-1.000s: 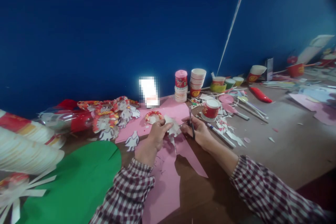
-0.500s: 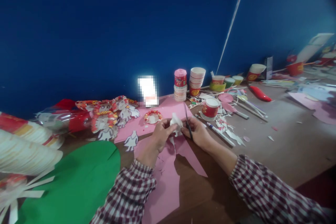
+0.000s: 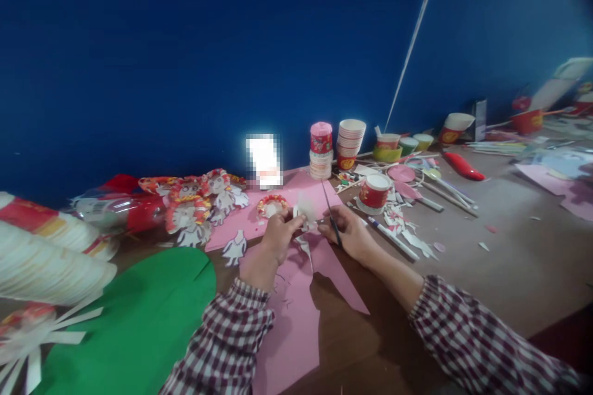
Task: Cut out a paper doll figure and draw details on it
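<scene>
Irregular white paper piece, pinched in the left hand, dark slender scissors held in the right hand, pink paper sheet below.

Two hands on my feed, and one pair of scissors! I'm counting two tall cup stacks at the back, two slanting stacks far left, and one green sheet.
</scene>
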`<state>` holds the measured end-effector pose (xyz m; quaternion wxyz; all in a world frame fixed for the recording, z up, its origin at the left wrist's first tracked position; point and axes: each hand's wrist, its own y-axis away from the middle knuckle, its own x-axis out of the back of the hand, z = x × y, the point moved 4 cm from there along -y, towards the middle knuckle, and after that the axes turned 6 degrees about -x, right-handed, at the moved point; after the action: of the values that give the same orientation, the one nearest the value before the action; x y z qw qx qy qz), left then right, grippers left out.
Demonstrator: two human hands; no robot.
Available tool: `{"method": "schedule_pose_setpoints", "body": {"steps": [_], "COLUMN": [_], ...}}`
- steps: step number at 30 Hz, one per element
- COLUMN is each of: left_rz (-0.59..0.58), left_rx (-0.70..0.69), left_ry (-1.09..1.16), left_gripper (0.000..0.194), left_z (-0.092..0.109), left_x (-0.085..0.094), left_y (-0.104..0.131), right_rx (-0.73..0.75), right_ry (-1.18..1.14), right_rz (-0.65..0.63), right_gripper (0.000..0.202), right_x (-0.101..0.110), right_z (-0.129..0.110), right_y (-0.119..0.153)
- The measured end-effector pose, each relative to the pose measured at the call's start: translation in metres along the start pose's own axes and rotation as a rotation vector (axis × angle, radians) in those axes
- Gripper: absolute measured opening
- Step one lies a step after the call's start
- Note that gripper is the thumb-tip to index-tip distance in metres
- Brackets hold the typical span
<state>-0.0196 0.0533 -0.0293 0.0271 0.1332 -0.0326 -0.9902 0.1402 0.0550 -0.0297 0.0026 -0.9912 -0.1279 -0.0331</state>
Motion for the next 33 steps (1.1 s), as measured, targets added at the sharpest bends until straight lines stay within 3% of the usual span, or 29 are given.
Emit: {"method": "schedule_pose_setpoints", "body": {"steps": [5, 9, 16, 20, 27, 30, 33], "left_rz": [0.136, 0.239, 0.268, 0.254, 0.229, 0.217, 0.226], "left_rx": [-0.024, 0.015, -0.029, -0.035, -0.039, -0.043, -0.035], "left_ry": [0.011, -0.016, 0.014, 0.018, -0.004, -0.003, -0.001], "left_gripper": [0.021, 0.025, 0.025, 0.028, 0.028, 0.027, 0.027], "left_z": [0.013, 0.018, 0.019, 0.018, 0.014, 0.014, 0.014], "left_x": [0.02, 0.038, 0.047, 0.046, 0.048, 0.047, 0.048], "left_y": [-0.006, -0.008, -0.012, -0.012, -0.011, -0.011, -0.011], "right_rx": [-0.04, 0.019, 0.078, 0.049, 0.029, 0.061, 0.09], "right_ry": [0.153, 0.337, 0.608, 0.558, 0.411, 0.316, 0.26], "right_rz": [-0.088, -0.075, -0.12, -0.137, -0.225, -0.233, -0.148], "right_gripper": [0.031, 0.03, 0.043, 0.056, 0.061, 0.052, 0.037], "right_x": [-0.001, 0.001, 0.002, 0.002, 0.001, -0.001, 0.0], "right_z": [0.005, 0.006, -0.005, -0.011, -0.011, -0.007, -0.005], "right_y": [0.003, 0.004, 0.006, 0.007, 0.011, 0.01, 0.007]}}
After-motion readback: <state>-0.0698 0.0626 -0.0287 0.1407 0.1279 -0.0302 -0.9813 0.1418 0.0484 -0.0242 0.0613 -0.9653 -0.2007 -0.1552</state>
